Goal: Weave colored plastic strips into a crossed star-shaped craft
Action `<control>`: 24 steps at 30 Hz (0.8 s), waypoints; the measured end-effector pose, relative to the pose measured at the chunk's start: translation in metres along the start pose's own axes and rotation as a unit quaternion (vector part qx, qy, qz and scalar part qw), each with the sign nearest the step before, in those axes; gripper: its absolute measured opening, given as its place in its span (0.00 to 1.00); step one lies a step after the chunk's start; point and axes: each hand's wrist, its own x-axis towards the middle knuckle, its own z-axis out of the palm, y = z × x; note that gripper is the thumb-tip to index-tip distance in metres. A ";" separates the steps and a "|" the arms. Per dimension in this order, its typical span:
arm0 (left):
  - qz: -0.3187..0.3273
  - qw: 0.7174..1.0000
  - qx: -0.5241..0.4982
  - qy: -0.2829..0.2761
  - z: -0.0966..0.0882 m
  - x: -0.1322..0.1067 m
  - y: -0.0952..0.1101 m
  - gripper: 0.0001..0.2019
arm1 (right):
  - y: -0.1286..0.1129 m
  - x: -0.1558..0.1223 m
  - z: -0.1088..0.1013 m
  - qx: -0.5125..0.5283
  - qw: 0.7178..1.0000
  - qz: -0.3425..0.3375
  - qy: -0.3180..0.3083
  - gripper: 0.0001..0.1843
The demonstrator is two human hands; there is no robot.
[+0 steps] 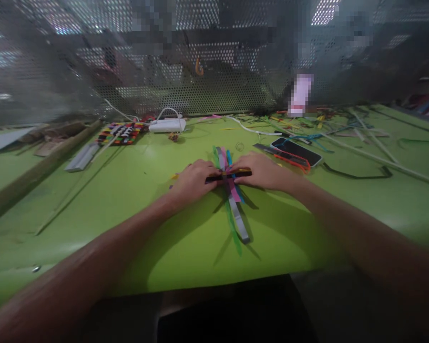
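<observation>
Coloured flat strips (pixel 232 190) cross one another in a small woven bundle at the middle of the table. Green, grey, pink and blue strips run toward me and away, while dark and yellow ones lie crosswise. My left hand (pixel 197 180) pinches the left side of the bundle, its fingers closed on the crosswise strips. From the right, my right hand (pixel 254 170) grips the other side, thumb and fingers closed near the dark strip. Loose strip ends poke out past the left hand. The fingers partly hide the centre of the weave.
A phone (pixel 297 151) and an orange-and-black cutter (pixel 289 160) lie right of my right hand. Behind are a white power strip (pixel 167 126), a checkered woven piece (pixel 121 132) and scattered strips (pixel 357 134). A long pole (pixel 39 169) lies left; a perforated metal panel (pixel 157 97) closes the back.
</observation>
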 end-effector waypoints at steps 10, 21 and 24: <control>0.013 1.000 -0.022 0.015 0.006 0.001 -0.004 0.09 | 0.001 0.000 -0.001 0.011 1.000 0.000 -0.016 0.18; 0.022 0.999 -0.014 0.020 0.004 -0.001 -0.004 0.09 | -0.002 0.001 -0.002 0.010 1.000 -0.013 -0.011 0.17; 0.030 0.999 -0.011 0.031 0.006 -0.002 -0.004 0.09 | -0.003 0.001 -0.001 0.000 1.000 -0.015 -0.004 0.16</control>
